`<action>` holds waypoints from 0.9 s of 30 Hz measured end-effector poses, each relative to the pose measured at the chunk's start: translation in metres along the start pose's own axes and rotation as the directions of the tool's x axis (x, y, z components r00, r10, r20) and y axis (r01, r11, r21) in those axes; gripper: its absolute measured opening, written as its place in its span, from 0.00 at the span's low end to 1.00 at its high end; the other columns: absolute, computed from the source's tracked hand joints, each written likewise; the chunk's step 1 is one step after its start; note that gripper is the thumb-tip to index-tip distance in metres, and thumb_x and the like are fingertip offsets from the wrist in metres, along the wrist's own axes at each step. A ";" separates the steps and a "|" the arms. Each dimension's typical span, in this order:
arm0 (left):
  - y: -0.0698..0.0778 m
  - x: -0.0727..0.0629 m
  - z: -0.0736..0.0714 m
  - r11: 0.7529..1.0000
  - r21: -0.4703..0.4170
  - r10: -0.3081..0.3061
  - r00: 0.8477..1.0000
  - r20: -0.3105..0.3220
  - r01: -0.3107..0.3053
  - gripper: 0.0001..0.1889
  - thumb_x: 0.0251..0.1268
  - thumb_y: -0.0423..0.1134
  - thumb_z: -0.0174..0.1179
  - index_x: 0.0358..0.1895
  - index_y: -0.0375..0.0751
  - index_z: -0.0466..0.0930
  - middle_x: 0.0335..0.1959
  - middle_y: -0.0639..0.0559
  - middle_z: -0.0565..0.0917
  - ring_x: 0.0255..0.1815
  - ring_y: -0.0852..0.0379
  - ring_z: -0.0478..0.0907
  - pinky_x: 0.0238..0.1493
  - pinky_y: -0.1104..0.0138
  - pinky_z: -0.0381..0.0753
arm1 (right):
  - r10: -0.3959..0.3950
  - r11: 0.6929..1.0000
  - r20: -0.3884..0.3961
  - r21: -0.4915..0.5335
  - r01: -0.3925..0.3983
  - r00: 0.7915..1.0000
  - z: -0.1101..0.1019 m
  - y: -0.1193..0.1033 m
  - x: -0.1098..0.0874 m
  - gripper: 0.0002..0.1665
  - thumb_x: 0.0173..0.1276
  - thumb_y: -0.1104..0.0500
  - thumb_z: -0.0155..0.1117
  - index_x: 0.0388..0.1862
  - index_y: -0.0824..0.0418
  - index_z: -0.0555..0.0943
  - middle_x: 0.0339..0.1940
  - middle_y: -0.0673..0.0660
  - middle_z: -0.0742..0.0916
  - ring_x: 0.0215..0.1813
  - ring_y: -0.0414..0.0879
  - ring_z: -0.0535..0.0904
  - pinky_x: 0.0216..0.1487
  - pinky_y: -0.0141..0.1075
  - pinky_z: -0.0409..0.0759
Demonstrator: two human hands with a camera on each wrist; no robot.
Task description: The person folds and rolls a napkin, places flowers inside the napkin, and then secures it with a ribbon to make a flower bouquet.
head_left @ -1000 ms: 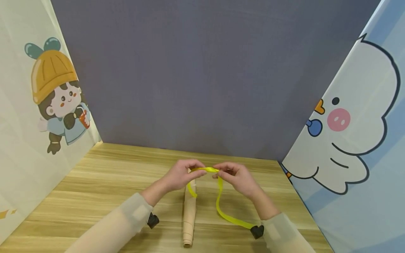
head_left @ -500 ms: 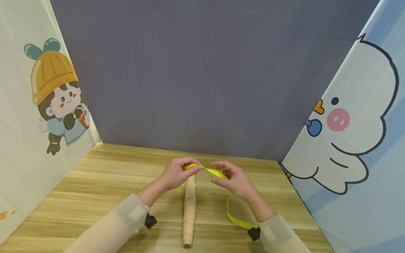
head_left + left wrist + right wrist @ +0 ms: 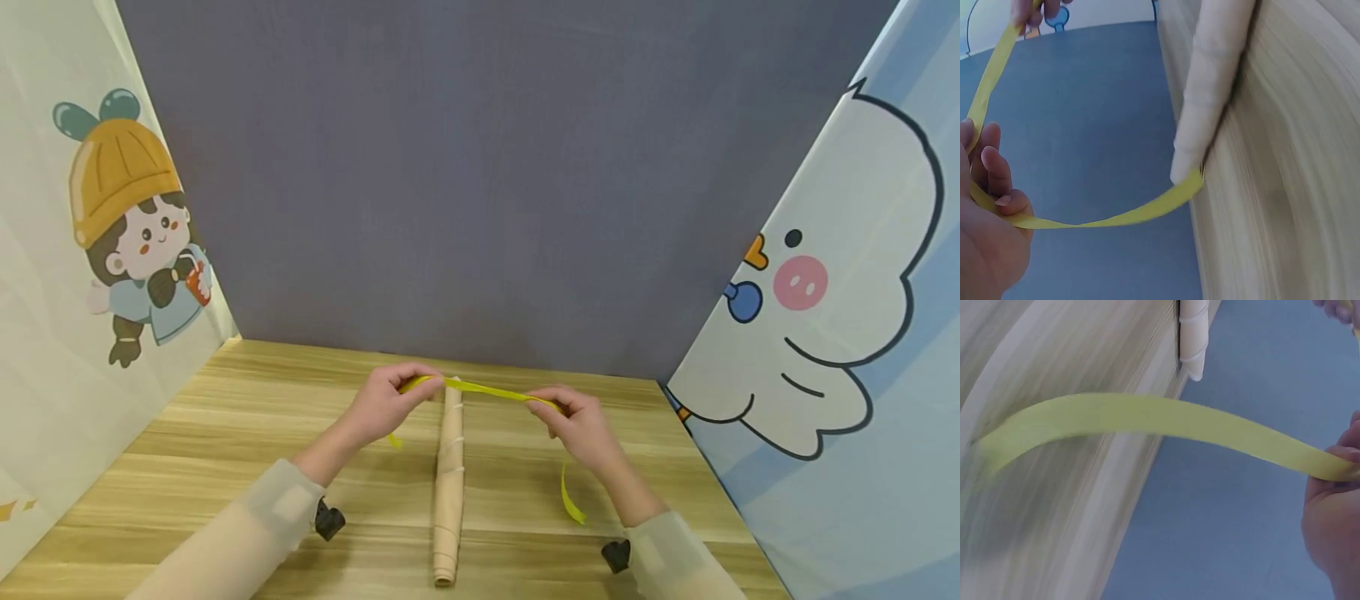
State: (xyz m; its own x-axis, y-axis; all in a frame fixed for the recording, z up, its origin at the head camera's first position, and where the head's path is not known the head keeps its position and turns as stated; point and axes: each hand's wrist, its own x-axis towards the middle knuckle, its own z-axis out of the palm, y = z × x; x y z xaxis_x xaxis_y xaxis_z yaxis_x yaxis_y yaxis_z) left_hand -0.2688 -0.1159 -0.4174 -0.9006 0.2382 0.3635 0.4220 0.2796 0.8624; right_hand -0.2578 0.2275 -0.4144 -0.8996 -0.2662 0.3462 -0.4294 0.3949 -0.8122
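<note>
A yellow ribbon (image 3: 487, 390) is stretched between the two hands above the table. My left hand (image 3: 384, 402) pinches it between thumb and fingers, and a short tail hangs below that hand. With thumb and fingers, my right hand (image 3: 581, 423) grips the other side; a longer loose end (image 3: 1135, 415) curves away from it in the right wrist view. Under the ribbon lies a long beige roll (image 3: 450, 492), spirally wound and narrower at the far end, pointing away from me. Neither hand touches the roll.
The wood-grain table (image 3: 225, 450) ends at a grey back panel (image 3: 450, 183). Printed cartoon panels stand at left (image 3: 45, 275) and right (image 3: 870, 350). A black wrist camera (image 3: 330, 520) hangs at the left sleeve, another (image 3: 617, 556) at the right.
The hands have moved apart, left hand leftward and right hand slightly rightward. The twisted, slack ribbon between them has become a straight, longer stretch. The beige roll has stayed in place.
</note>
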 end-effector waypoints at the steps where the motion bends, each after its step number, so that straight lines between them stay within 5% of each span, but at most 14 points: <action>1: -0.001 -0.001 -0.004 1.000 -0.002 -0.011 1.000 -0.007 0.011 0.11 0.79 0.48 0.69 0.53 0.48 0.93 0.41 0.48 0.92 0.36 0.56 0.84 0.35 0.68 0.79 | 0.014 1.000 -0.009 0.015 -0.014 1.000 -0.002 0.001 0.000 0.11 0.80 0.55 0.71 0.56 0.54 0.93 0.34 0.50 0.87 0.26 0.44 0.77 0.27 0.34 0.76; 14: -0.026 -0.013 -0.049 0.995 0.049 -0.084 0.993 -0.081 0.088 0.11 0.79 0.52 0.69 0.50 0.51 0.93 0.37 0.55 0.89 0.29 0.58 0.73 0.31 0.66 0.75 | 0.077 0.988 -0.070 0.138 -0.067 0.995 -0.020 0.025 -0.003 0.14 0.83 0.58 0.68 0.57 0.67 0.90 0.30 0.42 0.88 0.24 0.37 0.74 0.25 0.31 0.73; 21: -0.034 -0.019 -0.064 0.988 0.142 -0.044 0.997 -0.067 0.053 0.09 0.76 0.47 0.72 0.50 0.50 0.94 0.49 0.49 0.93 0.36 0.60 0.80 0.35 0.68 0.79 | 0.094 0.982 -0.096 0.174 -0.076 0.991 -0.027 0.035 -0.003 0.16 0.82 0.58 0.69 0.58 0.69 0.89 0.31 0.43 0.88 0.24 0.37 0.73 0.25 0.32 0.73; 27: -0.041 -0.021 -0.069 0.980 0.195 -0.032 0.999 -0.038 0.038 0.07 0.75 0.44 0.74 0.49 0.49 0.95 0.48 0.49 0.93 0.37 0.59 0.80 0.36 0.68 0.80 | 0.100 0.982 -0.084 0.166 -0.085 0.991 -0.027 0.042 -0.004 0.15 0.82 0.59 0.69 0.56 0.69 0.89 0.29 0.43 0.86 0.24 0.37 0.73 0.26 0.32 0.73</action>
State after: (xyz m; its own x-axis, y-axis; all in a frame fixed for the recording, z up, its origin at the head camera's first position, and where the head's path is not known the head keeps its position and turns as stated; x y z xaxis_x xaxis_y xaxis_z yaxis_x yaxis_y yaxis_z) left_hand -0.2741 -0.1966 -0.4366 -0.9168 0.1940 0.3491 0.3993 0.4649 0.7902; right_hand -0.2742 0.2690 -0.4367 -0.9416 -0.1506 0.3011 -0.3318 0.2643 -0.9056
